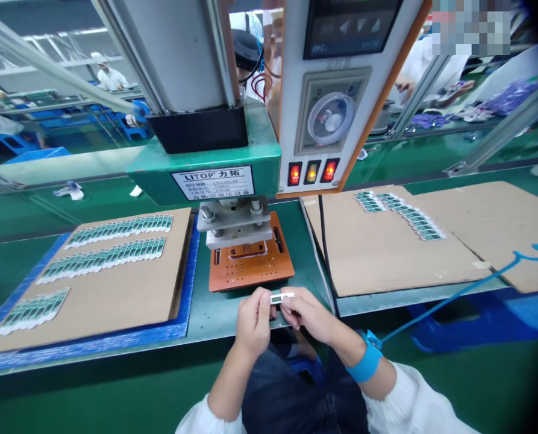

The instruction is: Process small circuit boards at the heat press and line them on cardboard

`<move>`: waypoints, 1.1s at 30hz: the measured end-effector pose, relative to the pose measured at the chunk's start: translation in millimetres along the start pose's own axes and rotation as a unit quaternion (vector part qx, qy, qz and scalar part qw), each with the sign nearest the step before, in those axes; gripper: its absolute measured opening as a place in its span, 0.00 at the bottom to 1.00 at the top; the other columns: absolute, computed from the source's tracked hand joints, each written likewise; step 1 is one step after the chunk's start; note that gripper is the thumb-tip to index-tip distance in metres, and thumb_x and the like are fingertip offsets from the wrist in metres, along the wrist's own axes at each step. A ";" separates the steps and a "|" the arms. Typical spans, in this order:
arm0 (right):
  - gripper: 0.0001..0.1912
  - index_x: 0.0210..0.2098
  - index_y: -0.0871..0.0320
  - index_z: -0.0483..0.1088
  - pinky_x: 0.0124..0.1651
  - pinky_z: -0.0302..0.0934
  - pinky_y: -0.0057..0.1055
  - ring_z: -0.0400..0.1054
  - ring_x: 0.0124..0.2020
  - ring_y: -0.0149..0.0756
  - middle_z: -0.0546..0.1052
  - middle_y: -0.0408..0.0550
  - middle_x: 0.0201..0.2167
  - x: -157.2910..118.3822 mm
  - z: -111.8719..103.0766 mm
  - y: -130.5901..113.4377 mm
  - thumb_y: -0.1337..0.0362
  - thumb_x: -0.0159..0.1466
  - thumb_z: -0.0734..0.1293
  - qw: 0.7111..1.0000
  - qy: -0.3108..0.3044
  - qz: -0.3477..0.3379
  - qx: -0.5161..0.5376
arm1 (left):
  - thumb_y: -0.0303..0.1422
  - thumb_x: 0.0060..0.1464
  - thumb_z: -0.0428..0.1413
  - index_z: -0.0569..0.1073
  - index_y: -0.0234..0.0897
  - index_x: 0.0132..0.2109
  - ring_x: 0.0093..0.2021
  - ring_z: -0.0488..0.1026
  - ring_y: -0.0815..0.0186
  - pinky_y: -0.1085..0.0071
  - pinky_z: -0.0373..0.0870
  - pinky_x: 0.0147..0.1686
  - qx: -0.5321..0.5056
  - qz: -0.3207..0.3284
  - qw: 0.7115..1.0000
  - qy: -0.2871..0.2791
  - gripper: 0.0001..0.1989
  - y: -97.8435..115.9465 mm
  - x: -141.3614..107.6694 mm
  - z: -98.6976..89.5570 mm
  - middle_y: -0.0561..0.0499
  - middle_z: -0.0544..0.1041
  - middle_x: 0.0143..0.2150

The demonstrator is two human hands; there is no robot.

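Note:
Between my two hands, just in front of the press, is a small white piece (281,298) with a dark window. My left hand (254,319) pinches its left end between thumb and fingers. Its right end is in the closed fingers of my right hand (308,312), whose wrist wears a blue strap. Behind them lies the orange base plate (252,271) of the press, under the raised metal head (237,226). Rows of green and white pieces (101,259) rest on the left cardboard (128,301). More such pieces (413,217) lie on the right cardboard (363,253).
A control box (332,90) with a dial and three lit switches hangs over the bench, right of the press. A black cable (323,241) runs down beside the right cardboard. A blue coiled cord (453,301) stretches from my right wrist. People in white work behind.

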State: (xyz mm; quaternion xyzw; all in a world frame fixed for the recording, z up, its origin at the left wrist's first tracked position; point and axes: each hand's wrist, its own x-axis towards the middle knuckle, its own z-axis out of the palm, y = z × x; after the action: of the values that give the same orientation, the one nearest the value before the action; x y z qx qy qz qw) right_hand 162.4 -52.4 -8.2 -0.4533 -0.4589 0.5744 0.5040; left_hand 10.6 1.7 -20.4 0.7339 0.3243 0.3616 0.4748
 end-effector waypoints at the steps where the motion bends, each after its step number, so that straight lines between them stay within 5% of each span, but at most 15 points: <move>1: 0.18 0.21 0.55 0.59 0.23 0.49 0.27 0.54 0.17 0.28 0.61 0.38 0.15 0.1 -0.2 0.0 0.60 0.67 0.58 1.000 0.002 0.001 0.003 | 0.38 0.70 0.42 0.67 0.38 0.30 0.23 0.65 0.70 0.73 0.60 0.27 0.001 0.000 1.000 0.000 0.20 -0.7 0.4 -0.5 0.55 0.68 0.22; 7: 0.21 0.21 0.56 0.59 0.22 0.48 0.27 0.53 0.17 0.27 0.62 0.38 0.14 1.0 -1.4 -0.9 0.54 0.67 0.61 1.000 0.006 0.012 0.009 | 0.36 0.69 0.45 0.68 0.38 0.30 0.21 0.65 0.71 0.74 0.61 0.25 0.018 0.009 1.000 0.008 0.17 -2.1 2.4 5.8 0.56 0.69 0.21; 12: 0.26 0.27 0.56 0.62 0.20 0.44 0.26 0.52 0.17 0.26 0.61 0.37 0.16 -5.5 -1.4 7.1 0.41 0.66 0.61 1.000 -0.002 0.007 0.012 | 0.30 0.66 0.49 0.76 0.37 0.40 0.23 0.73 0.71 0.76 0.68 0.27 0.074 0.095 0.988 0.095 0.11 12.2 -17.4 -7.9 0.53 0.79 0.26; 14: 0.26 0.29 0.56 0.62 0.22 0.44 0.26 0.51 0.19 0.27 0.61 0.37 0.18 -7.6 -4.4 14.9 0.40 0.67 0.60 1.000 0.002 0.021 0.001 | 0.29 0.65 0.51 0.77 0.38 0.50 0.26 0.76 0.69 0.74 0.72 0.30 0.146 0.144 0.967 0.151 0.12 11.2 -26.6 -41.4 0.50 0.83 0.33; 16: 0.26 0.29 0.56 0.62 0.23 0.46 0.26 0.53 0.20 0.28 0.63 0.38 0.19 -6.9 -8.8 23.2 0.39 0.67 0.60 0.999 -0.002 0.046 -0.014 | 0.30 0.65 0.51 0.76 0.37 0.54 0.31 0.79 0.66 0.72 0.74 0.34 0.252 0.137 0.932 0.220 0.14 6.4 -33.8 -95.6 0.46 0.85 0.38; 18: 0.27 0.28 0.56 0.62 0.24 0.49 0.27 0.55 0.22 0.30 0.64 0.40 0.20 -4.7 -11.7 28.4 0.38 0.66 0.60 0.997 -0.016 0.070 -0.026 | 0.35 0.66 0.50 0.78 0.36 0.54 0.38 0.81 0.61 0.69 0.75 0.40 0.392 0.037 0.879 0.268 0.16 1.3 -38.5 -162.2 0.42 0.84 0.44; 20: 0.29 0.26 0.55 0.62 0.25 0.51 0.28 0.55 0.22 0.30 0.63 0.40 0.20 -2.9 -11.7 29.2 0.35 0.64 0.60 0.995 -0.019 0.088 -0.033 | 0.39 0.67 0.47 0.77 0.39 0.57 0.42 0.81 0.59 0.68 0.74 0.42 0.543 -0.124 0.784 0.273 0.20 -3.3 -39.9 -226.4 0.43 0.83 0.47; 23: 0.32 0.25 0.55 0.61 0.25 0.51 0.29 0.54 0.22 0.31 0.62 0.40 0.20 -1.5 -8.2 25.0 0.31 0.59 0.61 0.994 -0.008 0.106 -0.039 | 0.39 0.66 0.47 0.75 0.41 0.59 0.41 0.79 0.56 0.66 0.72 0.37 0.589 -0.193 0.738 0.265 0.21 -10.6 -37.7 -292.7 0.41 0.81 0.48; 27: 0.34 0.25 0.55 0.62 0.24 0.51 0.29 0.55 0.22 0.32 0.62 0.40 0.20 -1.2 -5.5 21.4 0.28 0.56 0.62 0.993 -0.001 0.114 -0.039 | 0.39 0.66 0.46 0.77 0.41 0.57 0.37 0.76 0.58 0.67 0.71 0.34 0.608 -0.236 0.725 0.221 0.21 -19.8 -38.4 -324.1 0.43 0.78 0.43; 33: 0.31 0.24 0.54 0.62 0.26 0.53 0.30 0.56 0.23 0.33 0.63 0.41 0.20 -3.6 -4.3 21.3 0.32 0.60 0.61 0.994 -0.001 0.101 -0.044 | 0.39 0.66 0.44 0.76 0.43 0.59 0.55 0.69 0.52 0.58 0.65 0.57 0.624 -0.235 0.719 0.193 0.22 -25.0 -41.8 -337.1 0.42 0.72 0.55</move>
State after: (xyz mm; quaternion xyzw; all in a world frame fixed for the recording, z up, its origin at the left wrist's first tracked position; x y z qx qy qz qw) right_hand 163.4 -57.1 -29.7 -0.5185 -0.4361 0.6019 0.4227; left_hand -297.5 131.8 44.1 0.6781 0.7236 0.0878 -0.0940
